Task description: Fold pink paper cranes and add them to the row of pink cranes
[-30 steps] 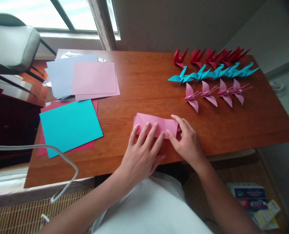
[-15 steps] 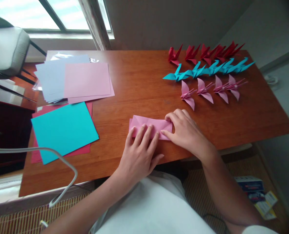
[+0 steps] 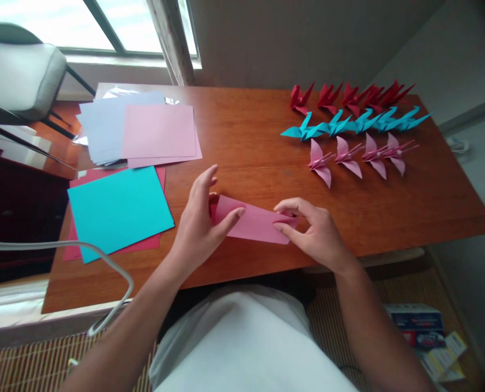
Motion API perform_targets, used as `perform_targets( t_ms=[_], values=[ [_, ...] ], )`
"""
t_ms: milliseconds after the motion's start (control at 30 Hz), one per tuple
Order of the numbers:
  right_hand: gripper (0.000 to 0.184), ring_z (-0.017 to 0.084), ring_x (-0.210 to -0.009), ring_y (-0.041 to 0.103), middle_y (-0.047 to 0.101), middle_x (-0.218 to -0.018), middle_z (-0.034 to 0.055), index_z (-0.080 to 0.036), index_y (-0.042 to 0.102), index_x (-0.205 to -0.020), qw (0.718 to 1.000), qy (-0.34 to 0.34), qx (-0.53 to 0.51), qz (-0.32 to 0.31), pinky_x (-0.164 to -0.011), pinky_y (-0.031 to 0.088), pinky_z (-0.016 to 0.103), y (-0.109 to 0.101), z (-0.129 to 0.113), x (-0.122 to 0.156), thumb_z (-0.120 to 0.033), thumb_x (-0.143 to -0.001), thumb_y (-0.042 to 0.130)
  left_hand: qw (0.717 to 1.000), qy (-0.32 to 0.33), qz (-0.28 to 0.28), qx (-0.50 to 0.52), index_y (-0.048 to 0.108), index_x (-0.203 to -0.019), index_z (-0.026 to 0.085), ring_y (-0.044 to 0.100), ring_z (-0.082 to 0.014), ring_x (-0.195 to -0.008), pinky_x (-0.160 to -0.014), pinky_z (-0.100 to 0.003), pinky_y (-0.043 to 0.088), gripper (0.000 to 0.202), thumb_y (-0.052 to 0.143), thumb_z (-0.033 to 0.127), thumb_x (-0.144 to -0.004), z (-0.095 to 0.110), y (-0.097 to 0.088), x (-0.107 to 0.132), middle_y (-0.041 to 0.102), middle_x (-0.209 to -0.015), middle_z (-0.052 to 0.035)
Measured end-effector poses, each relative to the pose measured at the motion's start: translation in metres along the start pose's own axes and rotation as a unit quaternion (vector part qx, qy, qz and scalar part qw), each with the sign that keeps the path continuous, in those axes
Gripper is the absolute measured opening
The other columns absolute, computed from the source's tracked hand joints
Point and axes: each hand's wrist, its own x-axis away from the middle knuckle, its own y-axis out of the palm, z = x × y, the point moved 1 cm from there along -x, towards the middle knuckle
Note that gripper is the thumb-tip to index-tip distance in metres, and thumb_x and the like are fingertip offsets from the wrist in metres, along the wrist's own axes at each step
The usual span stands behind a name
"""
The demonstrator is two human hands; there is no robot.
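A folded strip of pink paper [image 3: 254, 220] is tilted above the wooden table in front of me. My left hand [image 3: 204, 218] holds its left end, thumb across the near face and index finger raised away; the other fingers are partly hidden behind. The right end is pinched between the thumb and index finger of my right hand [image 3: 310, 226]. Beyond the right hand stand several folded paper cranes in rows: pink cranes [image 3: 349, 159] nearest, turquoise cranes [image 3: 336, 126] in the middle, and red cranes [image 3: 352, 98] at the back.
On the left of the table [image 3: 242, 147] lie pink sheets [image 3: 161, 130], pale sheets [image 3: 103, 128] and a turquoise sheet [image 3: 122, 209] over red sheets [image 3: 161, 242]. A white cable [image 3: 115, 272] loops past the left edge. A chair [image 3: 25, 81] stands beyond it.
My left hand has gone from lying flat on the pink paper to gripping its left end. The paper has tipped up off the table, its right end still in my right hand.
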Motion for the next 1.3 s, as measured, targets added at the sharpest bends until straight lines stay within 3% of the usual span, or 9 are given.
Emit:
perform_targets(
  t_ms=[67,133,267,367,567,900,967,1133,1300],
  values=[
    [0.028,0.019,-0.089,0.073,0.075,-0.099,0.0014,-0.027,0.066,-0.114,1.0,0.002,-0.016,0.013,-0.084,0.06,0.032,-0.001,0.001,0.001,-0.027,-0.087,0.073,0.99,-0.063,-0.049,0.116,0.049,-0.145,0.023,0.068,-0.0249,-0.113,-0.088,-0.034,0.058,0.071,0.078,0.042,-0.083,-0.001,-0.003,-0.005,0.065,-0.135,-0.015],
    [0.03,0.018,-0.088,0.073,0.076,-0.098,0.001,-0.027,0.068,-0.115,0.999,0.012,-0.042,0.033,-0.085,0.061,0.032,-0.001,0.004,0.001,-0.029,-0.086,0.076,0.97,-0.123,-0.078,0.193,0.069,-0.118,0.018,0.07,-0.0195,-0.086,-0.071,-0.027,0.056,0.047,0.08,0.045,-0.081,0.001,-0.005,-0.006,0.075,-0.102,-0.0086],
    [0.022,0.019,-0.088,0.073,0.076,-0.097,0.0017,-0.026,0.071,-0.099,0.983,0.042,-0.146,0.106,-0.08,0.062,0.031,0.008,0.018,0.001,-0.035,-0.082,0.081,0.951,-0.175,-0.059,0.247,0.067,-0.069,0.016,0.055,-0.0098,-0.058,-0.053,-0.02,0.045,0.034,0.084,0.045,-0.076,0.005,-0.005,-0.002,0.062,-0.065,0.0011],
    [0.023,0.02,-0.085,0.074,0.076,-0.093,0.0028,-0.025,0.07,-0.096,0.968,0.071,-0.184,0.158,-0.076,0.063,0.032,0.019,0.028,0.0,-0.042,-0.084,0.078,0.952,-0.185,-0.01,0.243,0.066,-0.069,0.017,0.052,-0.0089,-0.057,-0.049,-0.019,0.042,0.033,0.087,0.043,-0.072,0.002,-0.003,0.001,0.062,-0.064,0.0019],
    [0.02,0.019,-0.084,0.074,0.078,-0.092,0.0029,-0.024,0.072,-0.094,0.974,0.068,-0.16,0.144,-0.075,0.063,0.032,0.024,0.029,-0.002,-0.042,-0.088,0.073,0.958,-0.17,0.032,0.228,0.073,-0.084,0.017,0.064,-0.0133,-0.07,-0.059,-0.021,0.051,0.027,0.087,0.037,-0.072,-0.002,-0.001,0.004,0.073,-0.081,-0.0024],
    [0.02,0.015,-0.071,0.068,0.073,-0.079,0.0004,-0.024,0.069,-0.084,0.956,0.079,-0.166,0.227,-0.063,0.057,0.027,0.032,0.023,0.001,-0.041,-0.082,0.08,0.945,-0.162,0.001,0.285,0.067,-0.128,0.024,0.073,-0.0221,-0.098,-0.08,-0.03,0.059,0.053,0.084,0.035,-0.079,-0.001,0.0,0.007,0.078,-0.106,-0.0076],
    [0.02,0.016,-0.073,0.069,0.073,-0.08,0.0007,-0.025,0.069,-0.083,0.956,0.072,-0.167,0.232,-0.067,0.059,0.028,0.032,0.023,0.002,-0.042,-0.083,0.079,0.946,-0.173,-0.002,0.276,0.07,-0.122,0.024,0.072,-0.0216,-0.097,-0.079,-0.028,0.057,0.046,0.083,0.038,-0.08,0.0,0.0,0.006,0.078,-0.105,-0.0067],
    [0.025,0.017,-0.075,0.068,0.072,-0.08,0.0005,-0.026,0.068,-0.084,0.938,0.079,-0.206,0.265,-0.07,0.058,0.03,0.03,0.027,0.003,-0.046,-0.08,0.082,0.947,-0.2,-0.02,0.249,0.072,-0.073,0.017,0.058,-0.0113,-0.061,-0.054,-0.021,0.044,0.029,0.084,0.043,-0.077,0.004,0.002,0.006,0.068,-0.069,0.0003],
    [0.025,0.015,-0.076,0.067,0.072,-0.081,-0.0011,-0.026,0.071,-0.085,0.918,0.091,-0.259,0.285,-0.071,0.056,0.029,0.031,0.031,0.001,-0.045,-0.078,0.084,0.947,-0.194,0.003,0.257,0.076,-0.075,0.017,0.055,-0.0091,-0.06,-0.054,-0.019,0.04,0.024,0.086,0.038,-0.076,0.007,0.005,0.007,0.068,-0.069,0.0007]
  ],
)
